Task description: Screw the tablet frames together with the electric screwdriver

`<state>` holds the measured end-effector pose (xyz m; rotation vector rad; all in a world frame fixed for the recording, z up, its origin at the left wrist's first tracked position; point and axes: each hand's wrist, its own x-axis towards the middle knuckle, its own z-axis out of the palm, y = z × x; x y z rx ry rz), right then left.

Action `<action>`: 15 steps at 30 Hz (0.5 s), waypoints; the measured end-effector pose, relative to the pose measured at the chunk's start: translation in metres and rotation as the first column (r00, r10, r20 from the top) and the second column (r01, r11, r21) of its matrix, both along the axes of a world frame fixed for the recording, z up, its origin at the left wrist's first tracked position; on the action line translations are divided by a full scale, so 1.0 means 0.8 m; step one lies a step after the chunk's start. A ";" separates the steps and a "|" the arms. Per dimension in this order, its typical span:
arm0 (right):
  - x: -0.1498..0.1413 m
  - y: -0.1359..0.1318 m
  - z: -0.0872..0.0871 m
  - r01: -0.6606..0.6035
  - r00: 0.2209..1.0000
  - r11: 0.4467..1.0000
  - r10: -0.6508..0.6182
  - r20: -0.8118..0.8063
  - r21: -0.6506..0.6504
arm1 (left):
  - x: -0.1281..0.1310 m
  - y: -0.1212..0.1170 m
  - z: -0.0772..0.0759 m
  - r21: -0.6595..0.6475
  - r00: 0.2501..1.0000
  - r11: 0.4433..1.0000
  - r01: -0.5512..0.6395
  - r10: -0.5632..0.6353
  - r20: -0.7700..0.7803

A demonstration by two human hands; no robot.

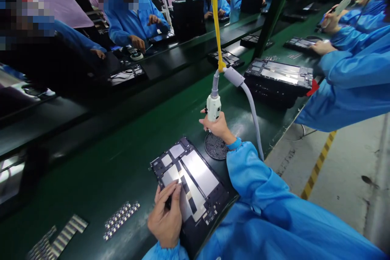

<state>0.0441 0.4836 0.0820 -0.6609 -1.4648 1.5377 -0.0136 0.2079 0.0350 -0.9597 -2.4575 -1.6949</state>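
An opened tablet (199,170) lies on the green bench, its silver batteries and dark ribbon strips showing. My left hand (166,215) rests at its left edge, thumb and fingertips pinched together over a battery; whatever is between them is too small to make out. My right hand (216,126) is wrapped round a white electric screwdriver (213,105), held upright beyond the tablet. The screwdriver hangs from a yellow strap (215,16), and a grey cable (251,105) runs from its top. Just below my right hand sits a round black gridded dish (215,146).
Strips of small parts (122,217) and flat metallic strips (68,233) lie at the lower left. A stack of opened tablets (278,79) stands at the back right. A green post (274,12) rises beyond. Co-workers in blue sleeves (359,73) sit along the bench.
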 end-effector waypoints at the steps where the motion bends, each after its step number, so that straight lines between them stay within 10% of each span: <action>1: 0.000 0.000 0.000 0.000 1.000 1.000 0.000 0.008 -0.002 | -0.001 -0.001 0.002 -0.003 1.000 1.000 -0.016 0.016 -0.009; 12: 0.004 -0.006 0.004 0.000 0.999 1.000 -0.001 0.039 0.029 | -0.045 -0.031 0.014 -0.091 0.921 0.928 -0.362 0.371 0.121; 15: 0.008 -0.011 0.011 0.058 0.998 0.995 -0.058 -0.013 0.081 | -0.062 -0.042 0.016 -0.144 0.900 0.951 -0.272 0.305 0.310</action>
